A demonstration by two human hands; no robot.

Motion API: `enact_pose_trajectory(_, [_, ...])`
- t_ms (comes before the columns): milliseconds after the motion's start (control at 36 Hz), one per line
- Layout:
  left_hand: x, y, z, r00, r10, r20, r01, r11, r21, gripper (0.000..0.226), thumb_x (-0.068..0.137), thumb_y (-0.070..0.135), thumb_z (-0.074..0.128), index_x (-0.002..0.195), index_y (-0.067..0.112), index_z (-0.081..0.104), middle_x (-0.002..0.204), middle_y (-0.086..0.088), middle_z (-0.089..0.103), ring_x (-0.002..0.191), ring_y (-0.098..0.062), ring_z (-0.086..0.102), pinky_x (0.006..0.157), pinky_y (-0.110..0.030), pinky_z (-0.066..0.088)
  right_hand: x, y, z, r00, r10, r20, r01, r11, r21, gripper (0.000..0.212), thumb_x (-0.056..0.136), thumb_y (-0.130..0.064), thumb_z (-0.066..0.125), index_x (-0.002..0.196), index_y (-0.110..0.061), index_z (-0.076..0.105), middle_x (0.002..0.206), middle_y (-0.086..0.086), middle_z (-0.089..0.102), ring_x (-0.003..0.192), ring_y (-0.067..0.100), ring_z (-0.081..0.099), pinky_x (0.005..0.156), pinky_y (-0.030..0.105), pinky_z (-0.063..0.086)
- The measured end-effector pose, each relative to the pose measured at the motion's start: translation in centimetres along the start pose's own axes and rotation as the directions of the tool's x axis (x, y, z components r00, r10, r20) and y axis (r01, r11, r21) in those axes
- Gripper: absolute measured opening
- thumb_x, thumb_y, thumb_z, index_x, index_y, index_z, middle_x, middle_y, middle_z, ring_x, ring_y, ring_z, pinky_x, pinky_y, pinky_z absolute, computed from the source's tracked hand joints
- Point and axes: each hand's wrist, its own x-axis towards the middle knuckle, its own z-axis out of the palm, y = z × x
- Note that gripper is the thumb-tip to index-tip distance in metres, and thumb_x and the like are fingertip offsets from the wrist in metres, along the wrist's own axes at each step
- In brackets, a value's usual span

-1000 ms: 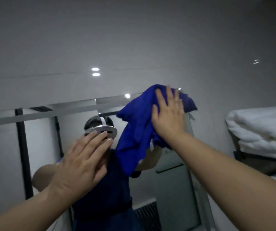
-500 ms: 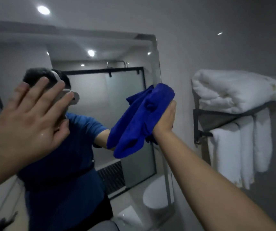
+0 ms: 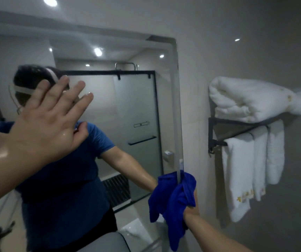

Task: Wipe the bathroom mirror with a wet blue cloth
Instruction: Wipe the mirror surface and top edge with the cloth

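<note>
Left hand point(image 3: 51, 122) raised and open, back toward the camera, fingers point(image 3: 55, 93) straight and fanned apart, thumb held out to the right; wet sheen on the skin. Left forearm entering from the left edge, sloping up to the wrist. Right forearm entering from the lower right corner, stretched forward. Right hand point(image 3: 193, 208) low, gripping the blue cloth point(image 3: 175, 200); fingers hidden under its folds, only wrist and heel of hand showing.

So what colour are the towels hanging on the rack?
White hanging towels, with small yellow motifs near the bottom hem; clearest in the head view.
</note>
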Motion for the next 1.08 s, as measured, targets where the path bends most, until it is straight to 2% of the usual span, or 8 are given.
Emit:
enact_pose_trajectory(83, [0.0, -0.1, -0.4, 0.999, 0.001, 0.036, -0.001, 1.0, 0.002, 0.069, 0.099, 0.042, 0.045, 0.161, 0.012, 0.045, 0.172, -0.015, 0.033, 0.16, -0.04, 0.027, 0.128, -0.063, 0.021, 0.4, -1.8, -2.7, 0.994, 0.025, 0.106, -0.029, 0.999, 0.034, 0.022, 0.113, -0.008, 0.04, 0.095, -0.009, 0.053, 0.085, 0.012, 0.056, 0.073, 0.019, 0.051, 0.061, 0.023, 0.047])
enact_pose_trajectory(250, [0.1, -0.2, -0.9, 0.996, 0.001, 0.088, -0.001, 1.0, 0.006, 0.071, 0.098, 0.043, 0.045, 0.163, 0.014, 0.041, 0.173, -0.015, 0.031, 0.161, -0.039, 0.024, 0.129, -0.063, 0.02, 7.5, -2.1, -8.9, 0.877, 0.197, 0.438, -0.083, 0.96, -0.266, 0.026, 0.106, -0.007, 0.047, 0.084, -0.017, 0.053, 0.092, 0.008, 0.053, 0.085, 0.022, 0.047, 0.088, 0.037, 0.043])
enact_pose_trajectory(389, [0.2, -0.2, -1.3, 0.995, 0.001, 0.103, 0.0, 1.0, -0.002, 0.072, 0.098, 0.044, 0.042, 0.164, 0.013, 0.039, 0.173, -0.016, 0.03, 0.162, -0.039, 0.022, 0.13, -0.063, 0.017, 7.7, -9.8, -13.8, 0.775, 0.147, 0.614, 0.235, 0.835, -0.497, 0.024, 0.109, -0.022, 0.053, 0.086, -0.029, 0.054, 0.094, -0.006, 0.056, 0.084, 0.011, 0.052, 0.084, 0.028, 0.045])
enact_pose_trajectory(500, [0.1, -0.1, -1.4, 0.995, 0.003, 0.103, -0.002, 1.0, -0.004, 0.073, 0.098, 0.044, 0.043, 0.164, 0.013, 0.038, 0.173, -0.016, 0.03, 0.162, -0.039, 0.022, 0.13, -0.062, 0.016, 9.7, -10.8, -16.0, 0.8, 0.229, 0.555, 0.25, 0.714, -0.654, 0.014, 0.108, -0.023, 0.054, 0.097, -0.025, 0.062, 0.117, 0.002, 0.062, 0.097, 0.018, 0.059, 0.092, 0.032, 0.047])
enact_pose_trajectory(667, [0.1, -0.1, -1.2, 0.997, 0.002, 0.083, -0.002, 1.0, -0.002, 0.071, 0.099, 0.044, 0.045, 0.163, 0.013, 0.04, 0.173, -0.016, 0.03, 0.162, -0.039, 0.023, 0.13, -0.062, 0.018, 9.8, -7.5, -13.6, 0.977, 0.034, 0.211, -0.026, 0.999, -0.044, 0.026, 0.102, -0.008, 0.057, 0.123, -0.02, 0.064, 0.114, 0.004, 0.069, 0.106, 0.024, 0.065, 0.102, 0.043, 0.051])
enact_pose_trajectory(833, [0.2, 0.0, -1.1, 0.993, 0.002, 0.115, -0.002, 1.0, 0.005, 0.073, 0.099, 0.046, 0.039, 0.164, 0.014, 0.038, 0.175, -0.015, 0.027, 0.163, -0.039, 0.019, 0.131, -0.062, 0.012, 6.2, -6.7, -6.0, 0.913, 0.326, 0.245, -0.407, 0.693, 0.594, 0.029, 0.109, -0.033, 0.049, 0.098, -0.011, 0.064, 0.091, 0.011, 0.065, 0.082, 0.026, 0.06, 0.077, 0.038, 0.051])
enact_pose_trajectory(944, [0.3, -0.1, -1.0, 0.995, 0.008, 0.102, -0.008, 1.0, 0.0, 0.073, 0.1, 0.046, 0.039, 0.164, 0.013, 0.038, 0.174, -0.016, 0.028, 0.163, -0.04, 0.019, 0.131, -0.062, 0.012, 5.0, -2.9, -0.9, 0.942, 0.317, 0.108, -0.317, 0.74, 0.593, 0.043, 0.111, -0.043, 0.038, 0.098, -0.012, 0.066, 0.094, 0.012, 0.071, 0.083, 0.027, 0.065, 0.083, 0.042, 0.054])
enact_pose_trajectory(1083, [0.3, 0.0, -0.7, 0.996, 0.007, 0.089, -0.008, 1.0, 0.004, 0.071, 0.1, 0.045, 0.039, 0.164, 0.013, 0.04, 0.173, -0.016, 0.029, 0.162, -0.04, 0.021, 0.13, -0.063, 0.015, 2.4, 0.7, 2.0, 0.965, 0.257, -0.059, -0.232, 0.933, 0.275, 0.046, 0.112, -0.046, 0.024, 0.136, -0.018, 0.052, 0.117, 0.006, 0.058, 0.101, 0.026, 0.058, 0.101, 0.046, 0.049])
